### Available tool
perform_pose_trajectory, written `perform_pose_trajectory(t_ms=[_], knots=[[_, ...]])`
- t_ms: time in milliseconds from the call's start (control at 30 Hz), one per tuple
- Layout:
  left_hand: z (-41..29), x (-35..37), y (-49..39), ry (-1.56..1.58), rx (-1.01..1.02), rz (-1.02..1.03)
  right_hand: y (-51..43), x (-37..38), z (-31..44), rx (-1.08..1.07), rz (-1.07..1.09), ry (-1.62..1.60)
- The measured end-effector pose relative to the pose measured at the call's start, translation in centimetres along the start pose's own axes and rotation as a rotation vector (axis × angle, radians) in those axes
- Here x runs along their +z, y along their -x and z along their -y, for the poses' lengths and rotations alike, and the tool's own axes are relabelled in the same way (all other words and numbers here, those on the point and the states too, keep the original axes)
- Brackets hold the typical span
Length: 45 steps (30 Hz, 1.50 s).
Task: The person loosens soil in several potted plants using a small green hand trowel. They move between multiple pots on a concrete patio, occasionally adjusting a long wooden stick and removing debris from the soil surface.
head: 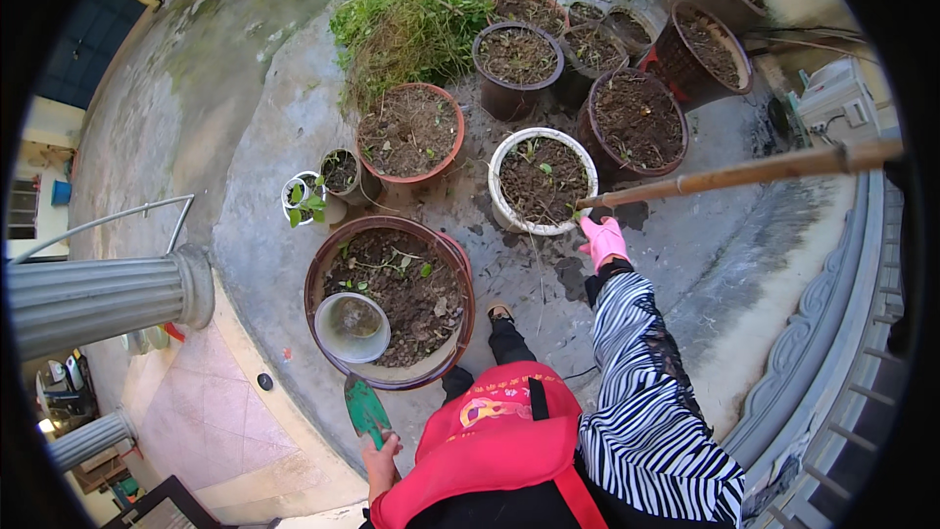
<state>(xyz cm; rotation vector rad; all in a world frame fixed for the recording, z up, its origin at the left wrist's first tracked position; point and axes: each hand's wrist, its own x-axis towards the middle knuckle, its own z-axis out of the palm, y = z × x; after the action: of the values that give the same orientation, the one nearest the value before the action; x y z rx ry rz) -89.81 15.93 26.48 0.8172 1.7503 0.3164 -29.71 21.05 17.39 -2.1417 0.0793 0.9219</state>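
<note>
My bare left hand [382,459] grips a green hand trowel [365,408], its blade pointing up beside the large brown glazed pot [314,264]. Inside that pot, a translucent plastic container [330,334] rests on soil with a few leafy cuttings. My right hand [606,239], in a pink glove, reaches to the lower right rim of a white round pot [507,211] holding soil and small weeds. A bit of green shows at the gloved fingertips; whether they pinch it is unclear. Just above the glove, the tip of a bamboo pole [720,176] meets the pot's rim.
Several soil-filled pots, including an orange-rimmed one [460,121] and a dark one [590,125], crowd the concrete yard. Behind them lies a heap of pulled greenery [411,29]. Small potted seedlings [312,206] stand left. A fluted column [110,301] and a balustrade [800,330] flank the area.
</note>
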Motion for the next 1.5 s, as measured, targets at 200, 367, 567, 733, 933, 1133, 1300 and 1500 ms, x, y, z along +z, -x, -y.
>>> perform_pose_trajectory(t_ms=[200, 367, 567, 733, 933, 1133, 1300, 1500], knots=[[-0.4, 2.1, 2.8, -0.011, -0.175, -0.100, -5.7, 6.1, -1.6, 0.262, 0.055, -0.029], [-1.9, 3.7, 3.0, -0.053, -0.224, -0.102, -5.6, 7.4, -2.8, 0.192, 0.147, 0.325], [-4.0, 5.4, 2.2, -0.020, -0.180, -0.094, 1.9, 8.2, -2.0, -0.091, 0.407, 0.483], [-3.6, 5.4, 2.2, -0.019, -0.197, -0.077, 1.2, 8.3, -2.6, 0.215, 0.179, 0.061], [-2.5, 5.4, 2.5, -0.085, -0.220, -0.079, -1.5, 13.8, -2.8, 0.405, 0.513, -0.372], [-2.6, 5.6, 2.6, -0.094, -0.208, -0.089, -3.5, 13.8, 0.1, 0.075, 0.419, -0.344], [-2.6, 6.0, 2.7, -0.086, -0.250, -0.095, -4.8, 12.6, 1.5, 0.075, 0.564, -0.423], [-3.3, 6.6, 2.6, -0.070, -0.220, -0.085, -2.0, 13.0, -0.3, 0.214, 0.646, -0.378]])
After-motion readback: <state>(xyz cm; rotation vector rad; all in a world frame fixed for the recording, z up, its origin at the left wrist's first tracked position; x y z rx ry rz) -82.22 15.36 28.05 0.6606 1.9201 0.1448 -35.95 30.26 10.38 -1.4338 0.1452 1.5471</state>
